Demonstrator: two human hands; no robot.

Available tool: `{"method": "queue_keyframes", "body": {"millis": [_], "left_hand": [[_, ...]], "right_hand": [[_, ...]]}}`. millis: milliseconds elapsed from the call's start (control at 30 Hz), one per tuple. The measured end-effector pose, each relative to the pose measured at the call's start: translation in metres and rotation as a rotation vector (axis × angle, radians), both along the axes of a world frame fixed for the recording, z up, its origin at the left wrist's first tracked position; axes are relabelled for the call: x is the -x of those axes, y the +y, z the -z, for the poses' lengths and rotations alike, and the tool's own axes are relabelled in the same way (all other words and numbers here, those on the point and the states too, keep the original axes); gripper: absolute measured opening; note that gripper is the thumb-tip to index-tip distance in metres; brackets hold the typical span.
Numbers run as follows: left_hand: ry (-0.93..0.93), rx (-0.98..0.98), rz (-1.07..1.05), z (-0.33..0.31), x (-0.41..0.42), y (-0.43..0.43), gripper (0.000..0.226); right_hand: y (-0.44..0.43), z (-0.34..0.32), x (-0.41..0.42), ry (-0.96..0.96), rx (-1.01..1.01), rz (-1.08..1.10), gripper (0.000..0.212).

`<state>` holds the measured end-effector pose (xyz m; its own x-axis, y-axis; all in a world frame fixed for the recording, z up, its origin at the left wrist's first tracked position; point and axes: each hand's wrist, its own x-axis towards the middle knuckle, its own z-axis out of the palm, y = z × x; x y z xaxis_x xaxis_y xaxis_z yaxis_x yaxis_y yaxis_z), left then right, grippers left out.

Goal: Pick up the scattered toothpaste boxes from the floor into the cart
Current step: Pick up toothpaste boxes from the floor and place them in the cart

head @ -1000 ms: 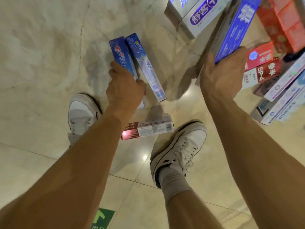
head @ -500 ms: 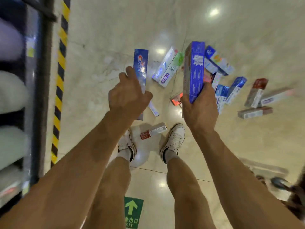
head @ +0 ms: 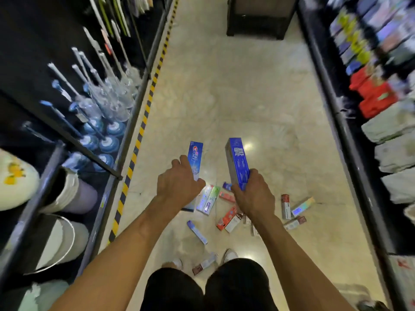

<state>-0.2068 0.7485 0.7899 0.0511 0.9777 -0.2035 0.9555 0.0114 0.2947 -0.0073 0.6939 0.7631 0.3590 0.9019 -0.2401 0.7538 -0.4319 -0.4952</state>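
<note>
One light blue toothpaste box [head: 195,158] in the left hand [head: 177,185], one dark blue toothpaste box [head: 238,162] in the right hand [head: 253,196], roughly a dozen scattered boxes [head: 197,232] on the floor [head: 224,97], two white shoes [head: 230,255]

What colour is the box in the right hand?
The box is dark blue with white print; head view.

Light-blue toothpaste box [head: 195,160] upright in your left hand [head: 177,185], dark-blue toothpaste box [head: 238,162] upright in your right hand [head: 253,196]; remaining boxes [head: 226,217], red, white, blue, scattered flat on the floor [head: 224,97].
</note>
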Motion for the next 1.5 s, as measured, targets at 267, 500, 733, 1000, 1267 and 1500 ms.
{"method": "queue_keyframes", "body": {"millis": [267,500,733,1000,1267,1500], "left_hand": [[-0.035,-0.068,0.303,-0.102,-0.008,0.001,0.052],[-0.037,-0.093,0.730,-0.155,-0.091,-0.047,0.051],[-0.124,-0.065,1.090,-0.184,-0.198,-0.196,0.058],[-0.124,-0.024,1.321,-0.190,-0.292,-0.382,0.053],[-0.142,0.015,1.429,-0.176,-0.374,-0.556,0.059],[-0.111,0.040,1.514,-0.164,-0.446,-0.635,0.055]], "right_hand": [[-0.043,-0.118,-0.006,-0.074,-0.023,0.227,0.044],[-0.172,-0.174,-0.039,-0.125,-0.021,0.643,0.038],[-0.348,-0.194,-0.071,-0.081,-0.040,1.010,0.038],[-0.547,-0.184,-0.106,-0.119,-0.061,1.253,0.053],[-0.735,-0.183,-0.136,-0.159,-0.002,1.484,0.054],[-0.816,-0.169,-0.185,-0.112,0.041,1.614,0.041]]}}
